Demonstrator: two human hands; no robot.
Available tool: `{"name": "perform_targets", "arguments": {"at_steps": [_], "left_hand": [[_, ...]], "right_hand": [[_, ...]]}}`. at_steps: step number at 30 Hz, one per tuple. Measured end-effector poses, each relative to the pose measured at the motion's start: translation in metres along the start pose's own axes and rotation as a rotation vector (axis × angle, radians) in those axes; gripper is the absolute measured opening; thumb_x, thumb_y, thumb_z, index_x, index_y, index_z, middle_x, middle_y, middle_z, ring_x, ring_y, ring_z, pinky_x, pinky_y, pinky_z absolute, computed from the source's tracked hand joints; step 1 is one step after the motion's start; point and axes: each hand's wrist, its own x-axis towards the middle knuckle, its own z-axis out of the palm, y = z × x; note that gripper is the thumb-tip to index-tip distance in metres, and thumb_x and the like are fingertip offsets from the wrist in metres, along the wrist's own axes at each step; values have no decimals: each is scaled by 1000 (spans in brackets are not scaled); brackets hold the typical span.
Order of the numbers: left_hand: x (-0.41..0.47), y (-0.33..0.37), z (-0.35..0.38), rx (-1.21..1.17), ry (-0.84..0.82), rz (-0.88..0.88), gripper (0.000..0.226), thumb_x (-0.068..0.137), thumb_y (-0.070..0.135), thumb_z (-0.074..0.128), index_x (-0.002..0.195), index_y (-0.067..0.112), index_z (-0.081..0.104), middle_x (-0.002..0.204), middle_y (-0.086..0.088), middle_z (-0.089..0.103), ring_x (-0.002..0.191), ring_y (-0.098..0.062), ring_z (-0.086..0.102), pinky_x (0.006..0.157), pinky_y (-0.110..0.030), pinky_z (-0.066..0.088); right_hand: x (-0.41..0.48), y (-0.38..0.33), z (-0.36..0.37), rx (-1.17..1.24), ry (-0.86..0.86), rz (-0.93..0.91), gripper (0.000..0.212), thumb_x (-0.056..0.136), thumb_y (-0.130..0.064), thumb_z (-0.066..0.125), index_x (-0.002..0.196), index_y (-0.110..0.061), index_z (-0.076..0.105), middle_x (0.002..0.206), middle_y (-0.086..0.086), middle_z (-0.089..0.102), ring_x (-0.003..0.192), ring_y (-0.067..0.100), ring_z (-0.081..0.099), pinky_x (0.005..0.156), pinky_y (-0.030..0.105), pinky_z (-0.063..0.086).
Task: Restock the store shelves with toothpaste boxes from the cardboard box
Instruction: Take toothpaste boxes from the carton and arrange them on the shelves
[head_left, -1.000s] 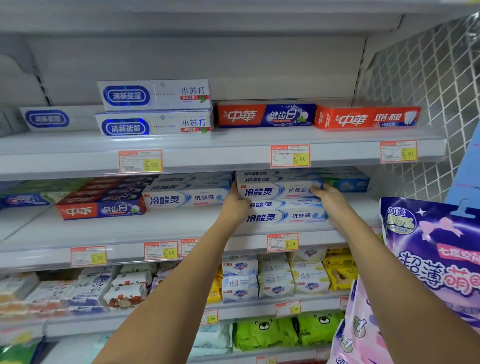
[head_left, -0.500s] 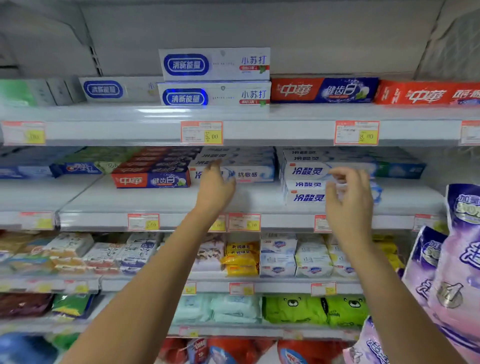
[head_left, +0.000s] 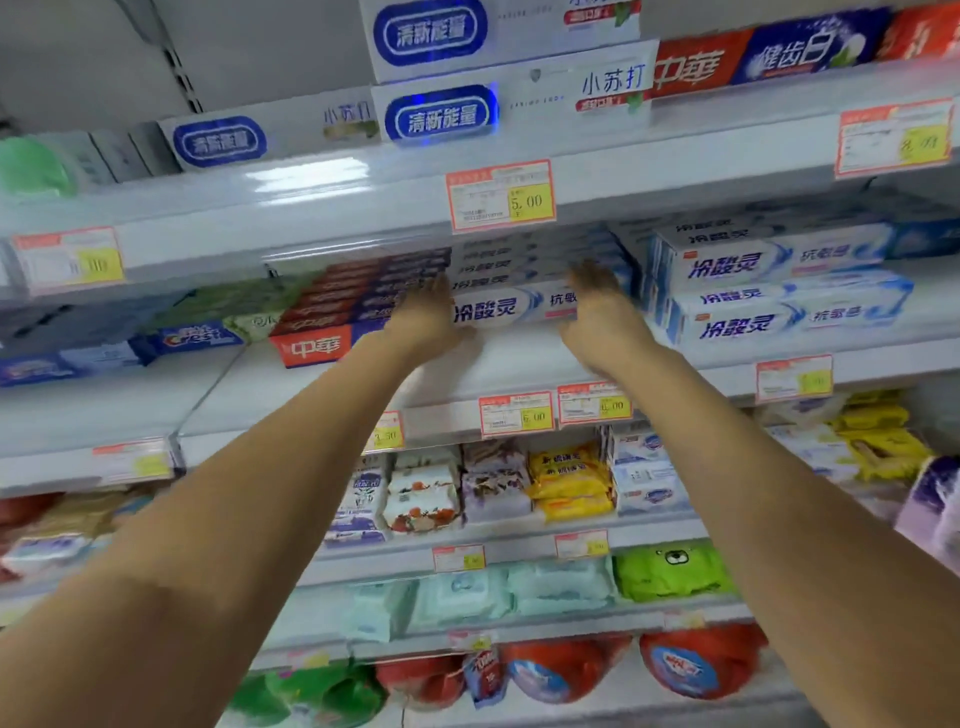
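L hand (head_left: 427, 318) & R hand (head_left: 602, 312) flank the front white-blue toothpaste box (head_left: 506, 307) on the mid shelf (head_left: 519, 366). Box sits btwn the palms, one end by each. Fingers look straight, not curled round it; blurred, so contact unclear. Matching stack (head_left: 779, 291) just right of R hand, red boxes (head_left: 311, 345) left of L hand.

left hand (head_left: 427, 318) and right hand (head_left: 597, 312) moved off the two-high stack (head_left: 779, 291), now flanking the neighbouring front toothpaste box (head_left: 511, 307)

Glossy cardboard toothpaste boxes (head_left: 511, 306)
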Motion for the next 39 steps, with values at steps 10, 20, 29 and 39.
{"name": "perform_targets", "arguments": {"at_steps": [10, 20, 29, 39], "left_hand": [[37, 3, 15, 96, 46, 19, 69, 89, 40, 58, 141, 4, 30, 140, -17, 42, 128, -34, 42, 103, -40, 37], [33, -3, 13, 123, 24, 103, 61, 95, 35, 49, 144, 6, 25, 143, -17, 39, 126, -35, 43, 101, -41, 39], [33, -4, 15, 106, 45, 86, 66, 94, 37, 49, 146, 8, 21, 145, -16, 37, 130, -34, 40, 104, -43, 38], [1, -98, -7, -97, 207, 25, 77, 92, 62, 19, 144, 8, 36, 147, -17, 39, 136, -31, 34, 112, -41, 28]], "right_hand": [[15, 14, 15, -147, 19, 18, 67, 96, -19, 46, 152, -15, 10, 160, 10, 4, 147, 30, 3, 119, 46, 11], [20, 17, 19, -183, 17, 18, 65, 97, -19, 41, 153, -15, 7, 160, 8, 1, 147, 32, -1, 120, 45, 8], [20, 19, 22, -198, 21, 17, 65, 98, -23, 41, 153, -15, 7, 160, 8, 1, 146, 32, -1, 119, 45, 7], [3, -30, 21, -176, 139, -103, 71, 86, -38, 18, 144, 0, 32, 153, 21, 25, 143, 36, 20, 117, 46, 16]]}}
